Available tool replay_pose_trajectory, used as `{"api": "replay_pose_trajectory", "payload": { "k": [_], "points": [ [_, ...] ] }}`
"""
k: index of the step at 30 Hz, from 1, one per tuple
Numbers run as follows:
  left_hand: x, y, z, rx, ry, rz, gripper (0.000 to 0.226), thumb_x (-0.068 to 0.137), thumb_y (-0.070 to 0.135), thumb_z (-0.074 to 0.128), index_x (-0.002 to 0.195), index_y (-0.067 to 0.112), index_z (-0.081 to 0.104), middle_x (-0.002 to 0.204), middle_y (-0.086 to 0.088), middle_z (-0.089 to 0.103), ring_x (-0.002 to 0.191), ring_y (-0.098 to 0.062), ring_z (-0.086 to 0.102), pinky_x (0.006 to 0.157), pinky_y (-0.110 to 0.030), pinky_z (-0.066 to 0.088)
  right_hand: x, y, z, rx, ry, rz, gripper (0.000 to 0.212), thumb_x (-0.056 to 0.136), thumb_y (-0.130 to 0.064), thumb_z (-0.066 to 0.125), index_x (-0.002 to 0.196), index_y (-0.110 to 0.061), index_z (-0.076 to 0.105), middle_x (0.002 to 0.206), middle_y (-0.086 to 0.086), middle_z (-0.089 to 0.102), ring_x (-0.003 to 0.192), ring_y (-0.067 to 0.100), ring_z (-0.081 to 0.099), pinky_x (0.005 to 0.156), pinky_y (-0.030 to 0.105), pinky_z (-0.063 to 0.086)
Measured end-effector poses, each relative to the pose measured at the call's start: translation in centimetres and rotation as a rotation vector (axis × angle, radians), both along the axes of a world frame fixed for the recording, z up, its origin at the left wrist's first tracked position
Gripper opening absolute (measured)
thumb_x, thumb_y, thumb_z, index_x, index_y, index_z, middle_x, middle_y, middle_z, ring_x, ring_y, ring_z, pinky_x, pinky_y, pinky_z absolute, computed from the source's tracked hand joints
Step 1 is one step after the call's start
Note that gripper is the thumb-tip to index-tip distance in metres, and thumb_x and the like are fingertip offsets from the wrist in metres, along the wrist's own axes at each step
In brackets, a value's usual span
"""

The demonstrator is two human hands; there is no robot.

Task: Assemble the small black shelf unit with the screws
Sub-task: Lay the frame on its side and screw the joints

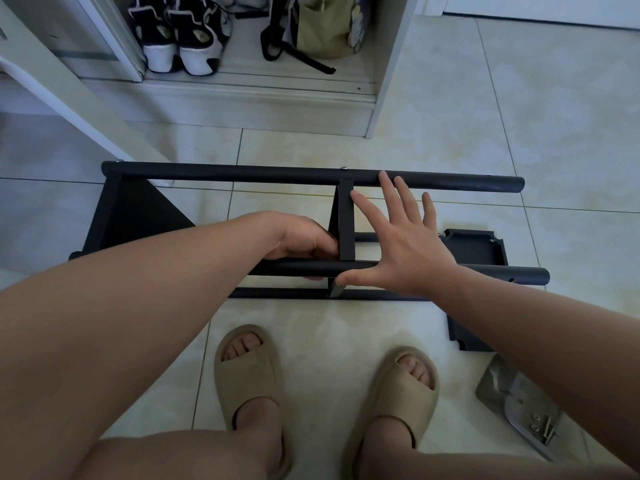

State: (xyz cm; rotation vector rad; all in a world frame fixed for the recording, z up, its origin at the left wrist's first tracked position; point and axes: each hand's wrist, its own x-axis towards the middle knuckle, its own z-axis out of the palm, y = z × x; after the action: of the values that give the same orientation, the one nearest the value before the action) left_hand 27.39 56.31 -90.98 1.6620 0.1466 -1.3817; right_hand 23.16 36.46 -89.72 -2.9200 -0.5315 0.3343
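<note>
You have no words, numbers or brand names in view that can be read. The olive bag [325,29] in the cabinet carries a small cartoon patch, too blurred to show any lettering. The sneakers [180,32] beside it bear a pale oval mark, also illegible.

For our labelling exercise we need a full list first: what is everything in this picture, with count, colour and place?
frame: one, black, lying on the floor, centre
near pole: one, black, frame's front rail
loose panel: one, black, floor, right
screw bag: one, clear, floor, lower right
sneakers: two, black and white, in cupboard, top left
bag: one, olive, black strap, in cupboard, top centre
slippers: two, beige, on the feet, bottom
left hand: one, grips near pole
right hand: one, fingers spread over frame
</note>
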Motion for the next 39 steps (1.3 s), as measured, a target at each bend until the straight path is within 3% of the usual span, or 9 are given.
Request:
{"api": "replay_pose_trajectory", "payload": {
  "k": [7,11,15,22,26,28,33,39],
  "points": [
    [-0.01,-0.04,-0.08,0.015,0.045,-0.006,0.023,0.096,0.013,0.055,0.114,0.006,0.067,0.102,-0.011,0.067,0.098,-0.024,0.059,0.103,-0.037,0.048,0.27,0.11,0.03,-0.02,0.05,-0.006,0.141,0.046,-0.111,0.024,0.158,-0.037,-0.019,0.164,0.008,-0.032,0.149,0.026,-0.034,0.12,0.06,-0.014],
    [-0.04,-0.05,-0.13,0.009,0.039,0.006,0.021,0.096,0.013,0.055,0.113,0.009,0.068,0.098,-0.007,0.069,0.1,-0.023,0.061,0.1,-0.037,0.05,0.2,0.1,0.06,-0.015,0.041,-0.014,0.142,0.044,-0.112,0.023,0.159,-0.036,-0.014,0.165,0.008,-0.029,0.15,0.025,-0.032,0.121,0.061,-0.011],
    [0.0,0.01,-0.24,-0.019,0.037,0.018,0.023,0.096,0.012,0.056,0.115,0.009,0.067,0.101,-0.008,0.069,0.1,-0.024,0.061,0.088,-0.034,0.053,0.18,0.08,0.11,-0.016,0.029,-0.015,0.14,0.046,-0.111,0.025,0.159,-0.037,-0.013,0.166,0.007,-0.028,0.151,0.025,-0.03,0.121,0.06,-0.01],
    [0.12,0.0,-0.43,-0.043,0.025,0.019,0.012,0.095,0.01,0.056,0.099,0.008,0.068,0.08,-0.007,0.07,0.083,-0.022,0.063,0.09,-0.035,0.052,0.21,0.1,0.03,-0.025,0.038,-0.007,0.138,0.047,-0.11,0.024,0.159,-0.038,-0.014,0.165,0.008,-0.03,0.15,0.026,-0.032,0.121,0.06,-0.01],
    [0.26,0.06,-0.52,-0.047,-0.057,0.005,0.014,0.092,0.003,0.057,0.089,0.009,0.069,0.079,-0.01,0.07,0.074,-0.022,0.066,0.074,-0.028,0.055,0.24,0.05,0.05,-0.023,0.04,-0.001,0.134,0.049,-0.11,0.024,0.157,-0.043,-0.016,0.164,0.009,-0.031,0.15,0.027,-0.032,0.12,0.06,-0.011],
    [0.3,0.13,-0.5,-0.039,-0.085,-0.009,0.014,0.09,0.001,0.058,0.088,0.01,0.069,0.08,-0.009,0.07,0.075,-0.021,0.066,0.072,-0.027,0.054,0.26,0.06,0.06,-0.018,0.041,0.002,0.13,0.049,-0.109,0.025,0.156,-0.047,-0.016,0.165,0.009,-0.03,0.15,0.028,-0.032,0.12,0.06,-0.011],
    [0.29,0.18,-0.58,-0.068,-0.068,0.016,0.014,0.091,-0.002,0.057,0.098,0.007,0.065,0.1,-0.017,0.068,0.093,-0.026,0.066,0.094,-0.035,0.051,0.28,0.03,0.08,-0.013,0.039,0.004,0.127,0.051,-0.108,0.028,0.155,-0.049,-0.015,0.165,0.01,-0.03,0.15,0.029,-0.032,0.12,0.06,-0.01],
    [0.28,0.33,-0.54,-0.099,-0.036,0.037,0.025,0.092,-0.005,0.053,0.115,0.005,0.059,0.112,-0.019,0.064,0.103,-0.027,0.063,0.102,-0.036,0.048,0.26,0.06,0.04,-0.02,0.041,0.007,0.127,0.051,-0.108,0.027,0.155,-0.049,-0.016,0.165,0.01,-0.03,0.15,0.029,-0.032,0.121,0.059,-0.011]
  ]
}}
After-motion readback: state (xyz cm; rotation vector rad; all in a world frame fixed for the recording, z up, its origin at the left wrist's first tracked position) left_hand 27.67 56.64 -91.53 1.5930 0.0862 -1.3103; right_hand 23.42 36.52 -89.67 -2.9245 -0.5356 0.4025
